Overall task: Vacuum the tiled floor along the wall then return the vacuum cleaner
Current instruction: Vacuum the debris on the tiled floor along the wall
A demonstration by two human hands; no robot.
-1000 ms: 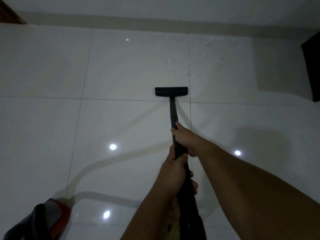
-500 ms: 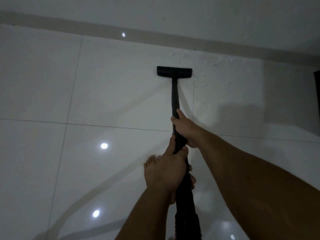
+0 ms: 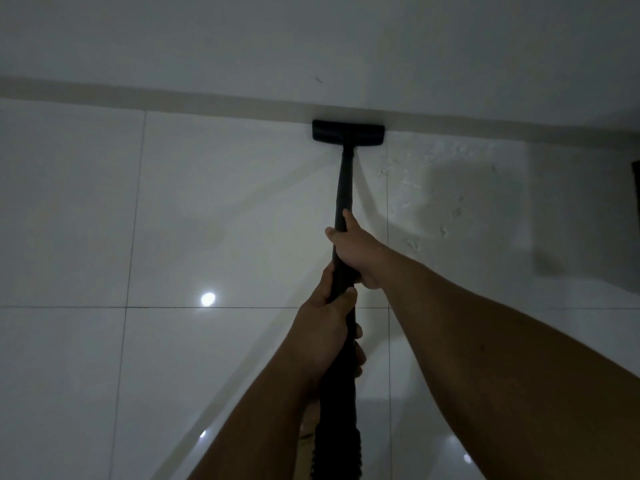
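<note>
1. Both hands are wrapped around the black vacuum wand (image 3: 344, 188): the right hand (image 3: 356, 252) grips it higher up the tube, thumb lying along the shaft, and the left hand (image 3: 327, 327) is clenched around it just below, its fingers curling round the far side.
2. Below the left hand the wand thickens into a ribbed black hose (image 3: 337, 441) that runs out of the bottom of the view.
3. At the far end of the wand, the flat black floor nozzle (image 3: 348, 132) sits on the white tiled floor (image 3: 221, 209), its front edge against the grey skirting strip (image 3: 173, 100) at the foot of the wall (image 3: 311, 39).
4. Right of the wand, pale specks of debris (image 3: 412, 181) are scattered over the tile, near the nozzle and toward a soft shadow.
5. Left of the wand, a bright ceiling-light reflection (image 3: 207, 298) shines on the glossy tile, just above a grout line.
6. Far right of the wand, a dark object (image 3: 635, 188) is cut off by the edge of the view; what it is cannot be told.
7. No brand, label or writing can be read on the wand or nozzle, and no container shows.
</note>
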